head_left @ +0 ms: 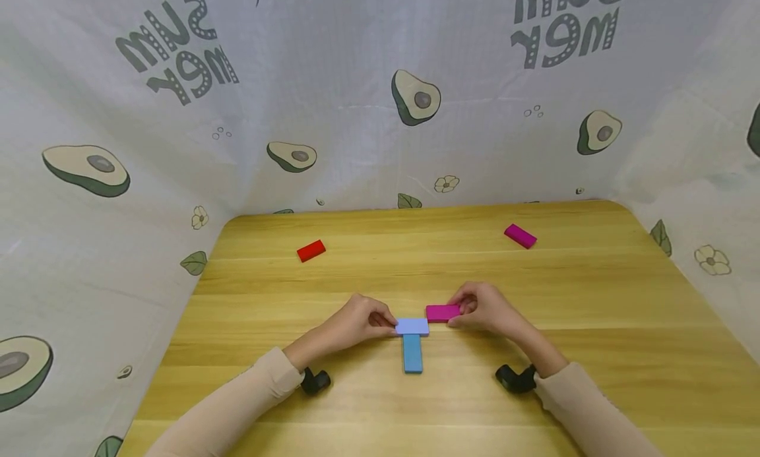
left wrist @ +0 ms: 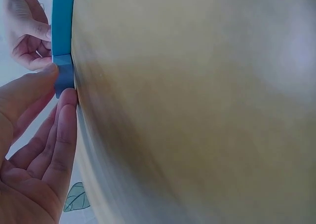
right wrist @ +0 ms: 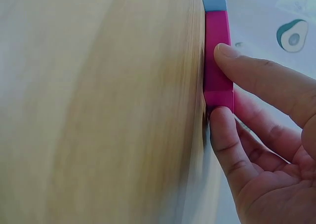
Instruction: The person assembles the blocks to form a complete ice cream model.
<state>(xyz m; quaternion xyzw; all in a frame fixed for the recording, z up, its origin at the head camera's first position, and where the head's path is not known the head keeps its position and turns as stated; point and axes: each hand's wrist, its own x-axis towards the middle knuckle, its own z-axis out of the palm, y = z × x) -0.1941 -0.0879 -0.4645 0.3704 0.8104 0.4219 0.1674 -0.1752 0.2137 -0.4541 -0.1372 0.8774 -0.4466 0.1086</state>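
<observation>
My left hand (head_left: 361, 322) pinches the left end of a lavender rectangular block (head_left: 412, 326) lying crosswise on the table. Below its middle a blue block (head_left: 412, 355) stretches toward me, its top end against the lavender one, so the pair makes a T. To the right, my right hand (head_left: 483, 308) pinches the right end of a magenta block (head_left: 441, 313). This one lies crosswise too, a bit farther back, its left end close to the lavender block's upper right corner. In the right wrist view, thumb and fingers grip the magenta block (right wrist: 217, 51).
On the wooden table (head_left: 237, 325), a red block (head_left: 311, 250) lies at the back left and another magenta block (head_left: 520, 236) at the back right. A white cloth (head_left: 356, 127) printed with avocados hangs behind and beside the table. Black wrist devices (head_left: 515, 379) sit under both wrists.
</observation>
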